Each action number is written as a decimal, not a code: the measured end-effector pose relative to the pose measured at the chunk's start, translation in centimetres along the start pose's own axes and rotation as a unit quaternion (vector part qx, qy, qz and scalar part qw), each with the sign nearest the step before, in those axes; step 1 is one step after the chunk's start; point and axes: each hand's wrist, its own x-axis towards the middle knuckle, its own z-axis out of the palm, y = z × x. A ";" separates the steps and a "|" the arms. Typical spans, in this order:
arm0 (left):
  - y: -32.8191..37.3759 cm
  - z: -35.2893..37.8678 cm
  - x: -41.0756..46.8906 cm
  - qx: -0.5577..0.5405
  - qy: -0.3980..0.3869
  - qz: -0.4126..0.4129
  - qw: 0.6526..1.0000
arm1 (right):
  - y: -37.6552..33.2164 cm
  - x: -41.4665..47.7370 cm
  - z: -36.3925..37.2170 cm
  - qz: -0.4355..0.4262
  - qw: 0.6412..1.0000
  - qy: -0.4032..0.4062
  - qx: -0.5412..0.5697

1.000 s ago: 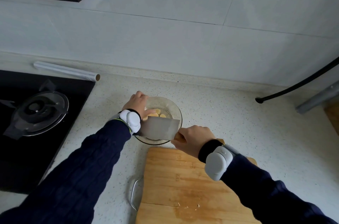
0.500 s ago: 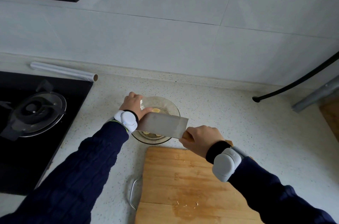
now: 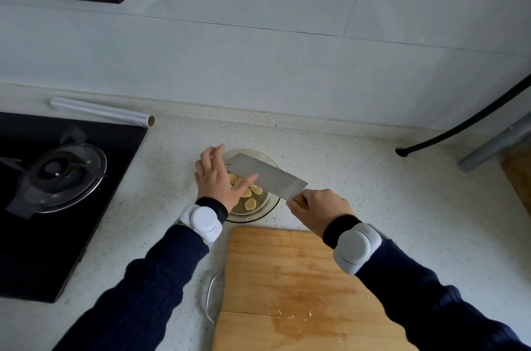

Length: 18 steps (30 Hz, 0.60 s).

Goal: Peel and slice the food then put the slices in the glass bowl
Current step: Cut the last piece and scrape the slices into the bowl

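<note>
A glass bowl stands on the counter just beyond the wooden cutting board. Several pale yellow slices lie inside it. My right hand grips the wooden handle of a cleaver, whose broad blade lies tilted over the bowl, pointing to the far left. My left hand hovers over the bowl's left side with straight fingers, next to the blade's flat face. The hand and blade hide part of the bowl.
A black gas hob with a burner fills the left side. A roll of foil lies along the wall behind it. A black hose and a grey pipe run at the right. Small scraps dot the board.
The cleaver blade has swung up and to the far left over the bowl. My left hand opened and slid off the blade; slices now lie visible in the bowl.
</note>
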 end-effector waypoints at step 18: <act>0.8 0.5 -0.5 -0.026 -0.017 -0.056 0.998 | -1.3 0.7 -0.3 0.165 0.714 -0.195 0.652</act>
